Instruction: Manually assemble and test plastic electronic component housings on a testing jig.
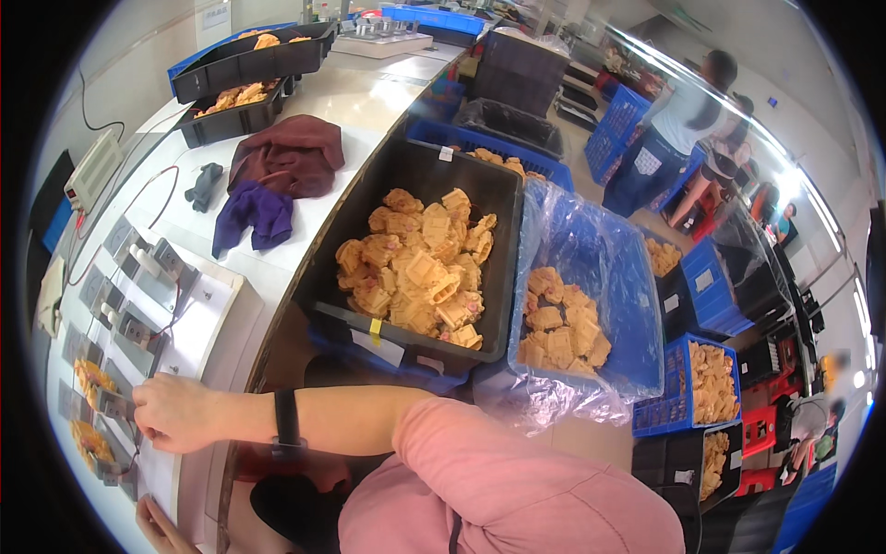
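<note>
My right hand [175, 413], a black watch band on its wrist, is closed with bunched fingers beside a small grey metal block [114, 406] on a white bench fixture [205, 319]. What the fingers hold is hidden. A yellow-orange moulded piece [93, 380] sits at that block, and another yellow-orange piece [91, 441] lies at the neighbouring station. Only partly in view at the lower edge, my left hand [159, 528] has its visible fingers stretched out beside the fixture, with nothing seen in them. Farther stations [152, 263] along the fixture carry grey blocks, white knobs and wires.
A black crate [503, 277] of yellow-orange pieces stands right of the bench, beside a plastic-lined blue crate [646, 323] of similar pieces. Maroon cloth [291, 157] and purple cloth [251, 217] lie on the bench before stacked black trays [249, 72]. A person [678, 129] stands beyond.
</note>
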Tool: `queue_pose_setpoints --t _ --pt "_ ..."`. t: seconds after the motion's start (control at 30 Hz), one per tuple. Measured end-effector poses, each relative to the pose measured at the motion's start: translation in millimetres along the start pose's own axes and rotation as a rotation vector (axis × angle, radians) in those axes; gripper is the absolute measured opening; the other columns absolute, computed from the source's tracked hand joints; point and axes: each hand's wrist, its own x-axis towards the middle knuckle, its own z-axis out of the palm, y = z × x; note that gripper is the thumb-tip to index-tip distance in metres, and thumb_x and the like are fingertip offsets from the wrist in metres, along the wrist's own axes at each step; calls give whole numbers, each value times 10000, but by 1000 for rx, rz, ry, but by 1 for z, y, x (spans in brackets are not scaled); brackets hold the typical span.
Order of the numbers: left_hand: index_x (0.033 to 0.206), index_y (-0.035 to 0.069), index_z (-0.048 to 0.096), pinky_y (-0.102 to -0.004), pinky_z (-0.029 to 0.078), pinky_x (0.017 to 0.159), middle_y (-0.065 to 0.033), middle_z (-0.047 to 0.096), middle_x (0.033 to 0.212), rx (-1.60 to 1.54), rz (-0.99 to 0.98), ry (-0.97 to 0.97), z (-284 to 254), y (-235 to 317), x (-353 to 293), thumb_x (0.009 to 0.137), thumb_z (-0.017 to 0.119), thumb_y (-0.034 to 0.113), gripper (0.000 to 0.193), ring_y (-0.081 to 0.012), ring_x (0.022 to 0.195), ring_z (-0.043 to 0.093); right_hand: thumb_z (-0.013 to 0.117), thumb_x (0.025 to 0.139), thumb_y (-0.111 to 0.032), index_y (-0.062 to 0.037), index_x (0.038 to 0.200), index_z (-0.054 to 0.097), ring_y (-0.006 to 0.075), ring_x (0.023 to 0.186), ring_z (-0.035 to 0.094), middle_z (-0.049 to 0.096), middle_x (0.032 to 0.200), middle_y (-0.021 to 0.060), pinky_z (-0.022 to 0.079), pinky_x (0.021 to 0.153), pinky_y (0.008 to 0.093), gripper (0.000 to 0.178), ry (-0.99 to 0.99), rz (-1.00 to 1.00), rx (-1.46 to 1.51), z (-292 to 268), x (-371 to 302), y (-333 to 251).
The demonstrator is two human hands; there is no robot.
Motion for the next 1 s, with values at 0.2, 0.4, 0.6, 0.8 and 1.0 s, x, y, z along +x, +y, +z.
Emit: queue_pose_setpoints --t 0.2,0.4,0.6,0.8,1.0 --pt "1102 -58 670 -389 505 884 -213 689 1051 60 -3 -14 1 14 1 952 635 394 477 -306 949 650 707 660 -193 -150 655 652 270 899 595 585 840 64 482 784 391 70 55 -8 -25 0 0 1" --pt "1110 -59 669 -386 507 877 -215 692 1047 58 -12 1 3 3 4 948 639 404 491 -303 951 655 708 661 -188 -148 655 645 267 909 591 581 846 65 475 796 390 74 41 -10 -33 -4 0 0" --pt "1102 -49 676 -379 514 884 -200 694 1060 6 -22 21 2 4 0 942 654 383 461 -287 960 659 711 663 -177 -133 665 620 276 922 574 567 871 70 468 800 394 101 13 11 -15 -5 -1 -3" --pt "1152 -36 625 -336 466 918 -151 638 1098 -126 22 -40 9 -61 16 976 598 298 378 -236 993 603 700 676 -162 -128 673 611 277 930 568 561 874 74 458 816 388 95 37 -3 9 -9 -3 -6" --pt "1209 -56 570 -291 395 988 -101 589 1166 -151 56 -93 5 -76 17 1034 510 213 327 -185 1076 545 697 705 -165 -120 716 613 280 917 558 548 878 69 454 810 388 96 23 -48 8 -9 -1 -6"
